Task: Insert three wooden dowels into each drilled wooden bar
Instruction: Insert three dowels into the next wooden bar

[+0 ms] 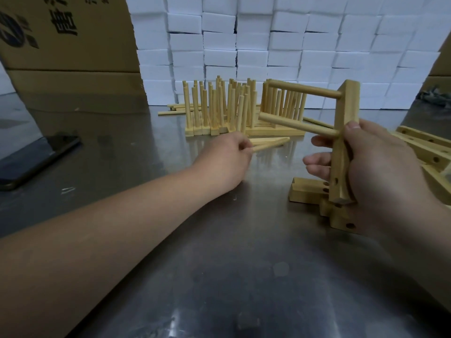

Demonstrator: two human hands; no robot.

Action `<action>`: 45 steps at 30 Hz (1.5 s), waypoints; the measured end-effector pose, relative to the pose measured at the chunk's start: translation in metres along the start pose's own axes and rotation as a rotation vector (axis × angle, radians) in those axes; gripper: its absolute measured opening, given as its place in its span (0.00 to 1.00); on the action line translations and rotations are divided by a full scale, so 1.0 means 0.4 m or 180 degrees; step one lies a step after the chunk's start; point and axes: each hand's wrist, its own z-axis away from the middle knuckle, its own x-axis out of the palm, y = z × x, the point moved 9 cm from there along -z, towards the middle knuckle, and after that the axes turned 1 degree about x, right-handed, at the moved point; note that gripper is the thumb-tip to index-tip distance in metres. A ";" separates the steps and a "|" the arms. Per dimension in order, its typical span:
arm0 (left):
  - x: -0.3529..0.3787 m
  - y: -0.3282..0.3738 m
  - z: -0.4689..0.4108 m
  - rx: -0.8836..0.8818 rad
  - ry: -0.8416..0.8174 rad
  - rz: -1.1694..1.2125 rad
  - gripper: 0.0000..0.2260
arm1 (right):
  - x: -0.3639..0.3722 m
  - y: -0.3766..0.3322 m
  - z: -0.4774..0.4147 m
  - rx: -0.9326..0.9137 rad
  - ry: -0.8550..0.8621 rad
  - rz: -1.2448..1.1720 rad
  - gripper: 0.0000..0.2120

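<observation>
Wooden bar (341,142), seen from the head camera, stands nearly upright above the steel table (219,264), gripped by the right hand (380,172). The thumb lies along one side and the fingers (319,141) curl round the other. Two dowels (305,90) stick out sideways from its upper holes, and a hole (336,186) near the bottom end is bare. The left hand (224,162) reaches forward with its fingertips pinching the end of a loose dowel (266,145) that lies on the table.

Drilled bars (307,193) without dowels lie just below the right hand, with more (424,147) at the right edge. Behind, finished bars (219,108) stand in rows, dowels pointing up. A dark phone (36,159) lies at the left near a cardboard box (73,45). White blocks (268,32) are stacked like a wall at the back.
</observation>
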 end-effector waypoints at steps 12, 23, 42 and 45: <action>-0.038 0.122 0.172 0.1229 0.0101 0.0692 0.09 | -0.013 -0.002 -0.011 -0.0017 0.0067 -0.0198 0.10; -0.047 0.168 0.202 0.1871 0.0272 0.0288 0.12 | 0.004 0.008 0.000 0.0116 -0.0075 0.0046 0.11; -0.038 0.204 0.220 0.2090 0.0065 0.0144 0.10 | 0.021 -0.006 0.027 -0.0127 -0.0228 0.0565 0.13; -0.025 0.185 0.211 0.1754 -0.0089 0.0341 0.09 | 0.021 0.000 0.026 -0.0131 -0.0232 0.0596 0.14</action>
